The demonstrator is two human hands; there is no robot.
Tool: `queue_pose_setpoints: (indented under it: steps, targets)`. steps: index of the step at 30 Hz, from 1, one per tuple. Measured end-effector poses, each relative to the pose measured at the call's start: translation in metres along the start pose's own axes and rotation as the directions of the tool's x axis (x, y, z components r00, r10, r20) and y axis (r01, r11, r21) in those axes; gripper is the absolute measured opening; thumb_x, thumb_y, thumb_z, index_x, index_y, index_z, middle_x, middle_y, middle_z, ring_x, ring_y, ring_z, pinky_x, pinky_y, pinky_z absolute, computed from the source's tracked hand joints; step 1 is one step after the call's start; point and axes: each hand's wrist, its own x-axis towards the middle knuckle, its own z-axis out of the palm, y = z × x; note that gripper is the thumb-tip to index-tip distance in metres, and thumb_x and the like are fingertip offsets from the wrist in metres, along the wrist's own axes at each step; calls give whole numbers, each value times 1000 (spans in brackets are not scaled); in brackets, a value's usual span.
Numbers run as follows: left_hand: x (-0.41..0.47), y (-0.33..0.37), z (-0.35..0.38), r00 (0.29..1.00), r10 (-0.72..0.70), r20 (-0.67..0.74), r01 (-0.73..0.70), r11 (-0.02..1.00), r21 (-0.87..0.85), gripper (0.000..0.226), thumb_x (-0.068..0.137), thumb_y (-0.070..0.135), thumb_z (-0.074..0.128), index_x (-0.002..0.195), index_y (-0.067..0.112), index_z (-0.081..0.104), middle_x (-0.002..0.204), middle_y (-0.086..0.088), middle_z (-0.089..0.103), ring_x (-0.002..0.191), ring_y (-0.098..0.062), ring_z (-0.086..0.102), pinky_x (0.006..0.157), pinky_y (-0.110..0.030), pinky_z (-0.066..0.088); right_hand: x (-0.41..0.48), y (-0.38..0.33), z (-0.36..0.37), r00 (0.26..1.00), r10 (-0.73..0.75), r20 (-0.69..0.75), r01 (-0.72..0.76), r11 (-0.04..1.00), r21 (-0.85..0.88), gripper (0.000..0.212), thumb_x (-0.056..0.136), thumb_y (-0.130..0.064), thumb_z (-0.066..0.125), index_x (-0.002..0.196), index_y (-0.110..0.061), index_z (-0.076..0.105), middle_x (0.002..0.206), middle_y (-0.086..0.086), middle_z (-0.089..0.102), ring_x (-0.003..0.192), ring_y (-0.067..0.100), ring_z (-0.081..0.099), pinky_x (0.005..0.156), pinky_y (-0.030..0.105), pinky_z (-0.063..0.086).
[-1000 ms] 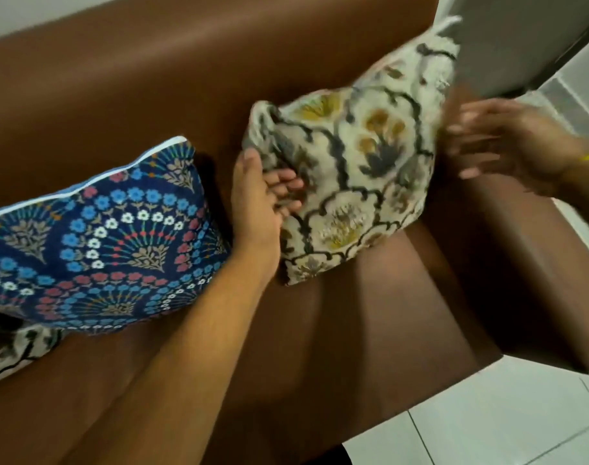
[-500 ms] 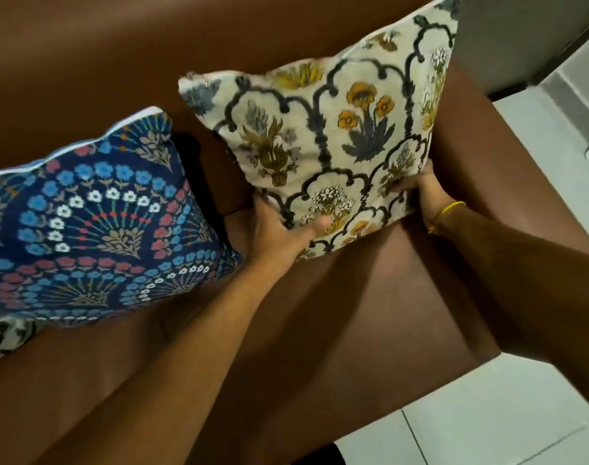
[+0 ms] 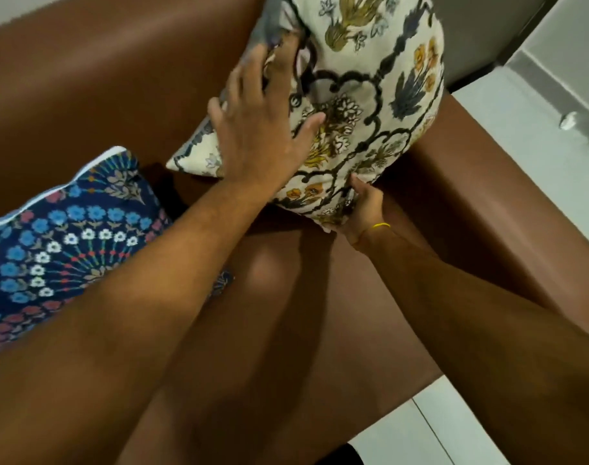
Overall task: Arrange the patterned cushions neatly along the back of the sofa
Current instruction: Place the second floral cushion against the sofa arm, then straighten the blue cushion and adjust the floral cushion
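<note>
bare seat (image 3: 319, 297) open between blue cushion (image 3: 61, 243) and armrest (image 3: 487, 209)

Soft indoor light, slight motion blur

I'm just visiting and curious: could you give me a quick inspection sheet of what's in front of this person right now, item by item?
Surface: brown sofa, smooth seat and backrest, armrest on the right.
Job's things: cream floral cushion upright at the armrest end, being handled; blue patterned cushion leaning against the backrest to its left, apart from it.
Clutter: nothing seen.
Hands: left hand spread flat on the cream cushion's face; right hand gripping its lower corner, yellow band at the wrist.
Cables: nothing seen.
Surroundings: white tiled floor below and to the right; grey wall behind the armrest.
</note>
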Motion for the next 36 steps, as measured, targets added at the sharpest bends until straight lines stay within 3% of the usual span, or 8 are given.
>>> queue_pose_setpoints:
  steps: [11, 16, 19, 23, 27, 29, 33, 36]
  targets:
    - [-59, -25, -17, 999, -33, -34, 31, 998, -61, 100, 89, 78, 57, 171, 33, 20, 182, -5, 20, 168, -30, 20, 121, -79, 26, -28, 36, -20, 996, -91, -22, 89, 991, -97, 44, 92, -54, 60, 132, -35, 62, 128, -11, 66, 124, 22, 59, 94, 53, 53]
    - [-145, -42, -44, 967, -173, -184, 93, 922, -376, 76, 95, 48, 76, 157, 14, 48, 171, -10, 44, 160, -26, 39, 121, -67, 36, -31, 57, -32, 985, -132, -114, 121, 987, -104, 69, 96, -49, 64, 159, -32, 43, 135, -4, 60, 144, 31, 51, 103, 58, 51]
    - [-227, -56, -43, 924, -383, -13, 322, 795, -514, 61, 93, 40, 79, 146, 21, 56, 160, 3, 55, 150, -10, 50, 121, -54, 42, -34, 60, -30, 982, -159, -107, 152, 986, -70, 65, 100, -45, 61, 160, -32, 39, 145, -1, 56, 141, 28, 50, 105, 58, 50]
    - [-279, -74, -28, 673, -570, 471, 735, 446, -510, 62, 92, 38, 81, 147, 31, 53, 152, 9, 60, 143, -7, 53, 120, -37, 43, -34, 44, -13, 972, -220, -85, 210, 970, -120, 41, 84, -66, 69, 109, -37, 55, 105, -8, 62, 104, 19, 59, 81, 44, 50]
    - [-273, -96, 3, 555, -570, 606, 832, 375, -409, 40, 92, 31, 81, 130, 29, 68, 134, 7, 72, 128, -9, 64, 102, -29, 49, -34, 35, 11, 902, -284, -325, 235, 955, -184, 25, 93, -55, 60, 95, -30, 62, 89, -4, 61, 92, 20, 61, 92, 44, 52]
    - [-269, -107, 9, 448, -646, 619, 876, 179, -448, 32, 93, 25, 81, 124, 23, 73, 128, 3, 77, 124, -14, 70, 94, -25, 52, -43, 51, 21, 849, -391, -356, 292, 908, -302, 38, 71, -57, 68, 96, -32, 56, 96, 3, 62, 88, 22, 59, 100, 51, 57]
    - [-277, -152, -3, -69, -739, 670, 643, -547, -536, 37, 94, 7, 76, 128, 13, 64, 131, -10, 70, 127, -24, 63, 112, -49, 48, -113, 131, 61, 926, -355, 130, 368, 767, -526, 52, 69, -43, 76, 114, -30, 54, 108, -4, 62, 100, 14, 60, 101, 46, 50]
    - [-302, -216, -21, -195, -548, 813, 374, -808, -455, 36, 94, 13, 69, 129, 11, 62, 127, -12, 57, 134, -28, 51, 120, -58, 37, -129, 175, 106, 934, -122, 336, 315, 724, -614, 99, 62, -28, 82, 151, -25, 41, 144, -4, 54, 128, 14, 53, 114, 40, 46]
